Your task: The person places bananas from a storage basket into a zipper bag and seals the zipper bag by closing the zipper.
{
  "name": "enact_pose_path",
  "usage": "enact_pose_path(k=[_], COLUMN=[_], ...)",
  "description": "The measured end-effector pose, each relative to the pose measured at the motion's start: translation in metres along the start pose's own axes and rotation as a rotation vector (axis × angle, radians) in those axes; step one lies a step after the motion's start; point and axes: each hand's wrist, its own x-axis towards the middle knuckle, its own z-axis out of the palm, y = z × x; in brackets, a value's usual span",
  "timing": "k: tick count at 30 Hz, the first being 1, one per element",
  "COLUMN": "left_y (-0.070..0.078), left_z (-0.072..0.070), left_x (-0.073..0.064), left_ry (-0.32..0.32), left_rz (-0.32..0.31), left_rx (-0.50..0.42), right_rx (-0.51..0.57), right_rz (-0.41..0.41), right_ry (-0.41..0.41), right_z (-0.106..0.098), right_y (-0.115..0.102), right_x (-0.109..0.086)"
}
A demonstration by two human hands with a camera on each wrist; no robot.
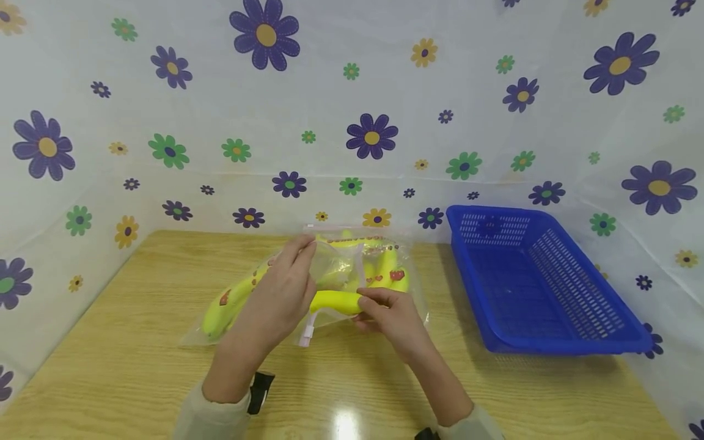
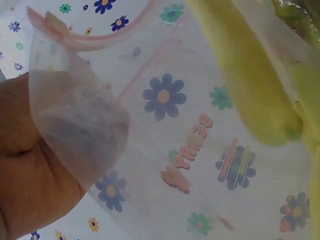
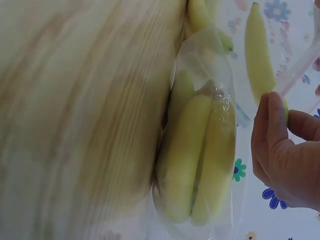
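My left hand [image 1: 277,299] holds the edge of a clear zip bag [image 1: 329,316] near its mouth. In the left wrist view, the thin plastic [image 2: 82,120] covers part of that hand. A yellow banana [image 1: 332,301] lies at the bag's opening, and my right hand [image 1: 397,322] pinches its right end between thumb and fingers. The right wrist view shows this banana [image 3: 259,55] upright above the fingertips. Further bananas [image 1: 385,269] in printed clear plastic lie just behind. Left of my left hand rests another filled bag of bananas [image 1: 233,304], partly hidden by the hand.
A blue plastic basket [image 1: 495,333] with slotted walls stands to the right on the wooden table [image 1: 137,366]. Behind and at both sides hangs a white cloth [image 1: 330,98] printed with flowers.
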Motion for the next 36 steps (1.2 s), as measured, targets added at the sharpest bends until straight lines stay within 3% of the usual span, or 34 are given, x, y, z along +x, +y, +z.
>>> enact_pose_path(k=[6,21,30,33,36], left_y=[0.001,0.008,0.003,0.003,0.004], left_z=[-0.001,0.004,0.005,0.005,0.004], left_x=[0.001,0.001,0.0,0.001,0.002], left_ry=[-0.02,-0.103,-0.092,-0.118,-0.167], left_rz=[-0.003,-0.019,-0.01,0.001,-0.007], left_rx=[-0.009,-0.008,0.0,-0.016,-0.053], right_rx=[-0.075,-0.235,-0.218,-0.201,-0.109], right_rz=[-0.053,-0.169,-0.185,-0.182,-0.159], right_ry=[0.083,0.178,0.097,0.074,0.052], right_z=[0.01,0.021,0.018,0.017,0.016], right_y=[0.003,0.002,0.0,-0.002,-0.004], right_x=[0.006,0.021,0.021,0.02,0.02])
